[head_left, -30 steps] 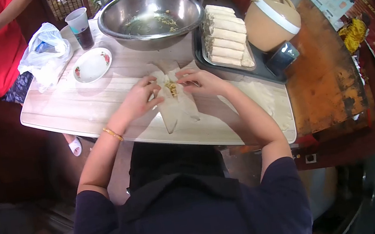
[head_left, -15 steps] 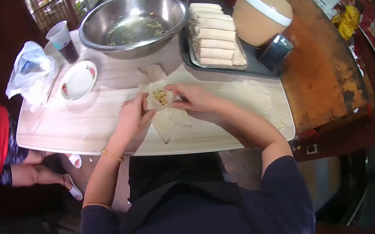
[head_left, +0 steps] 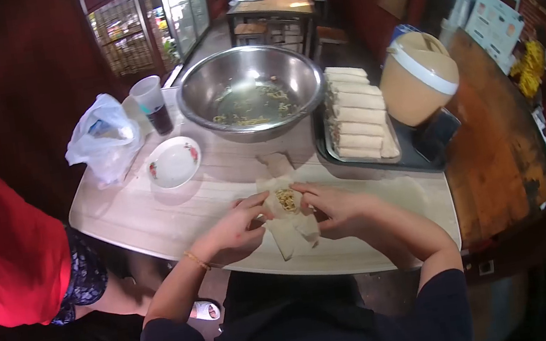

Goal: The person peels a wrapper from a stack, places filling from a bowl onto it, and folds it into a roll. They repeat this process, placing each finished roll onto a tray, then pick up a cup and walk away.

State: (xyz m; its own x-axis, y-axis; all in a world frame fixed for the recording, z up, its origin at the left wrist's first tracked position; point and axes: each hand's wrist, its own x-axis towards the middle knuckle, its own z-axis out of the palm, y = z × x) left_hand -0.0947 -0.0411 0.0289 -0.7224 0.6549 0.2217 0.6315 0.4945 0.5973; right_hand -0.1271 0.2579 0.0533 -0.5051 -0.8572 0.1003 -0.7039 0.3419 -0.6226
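A thin, pale spring roll wrapper point(head_left: 285, 237) lies on the table near its front edge, with a small heap of chopped yellowish filling point(head_left: 286, 200) in its middle. My left hand point(head_left: 234, 232) grips the wrapper's left side, fingertips beside the filling. On the opposite side, my right hand point(head_left: 340, 211) pinches the wrapper's right edge, thumb below and fingers above. A loose wrapper flap point(head_left: 276, 164) sticks out beyond the filling, and another points towards me. The fingers partly cover both sides of the wrapper.
A large steel bowl point(head_left: 256, 125) with filling scraps stands behind. Stacked rolls point(head_left: 357, 111) sit on a tray at right, near a beige jug point(head_left: 418, 80). A floral plate point(head_left: 174, 162), plastic cup point(head_left: 150, 104) and plastic bag point(head_left: 105, 142) are at left. A person in red point(head_left: 14, 242) stands left.
The head view has tilted up, so the table appears lower and a farther table with people shows. Both hands stay at the wrapper's sides; the person in red shows more fully.
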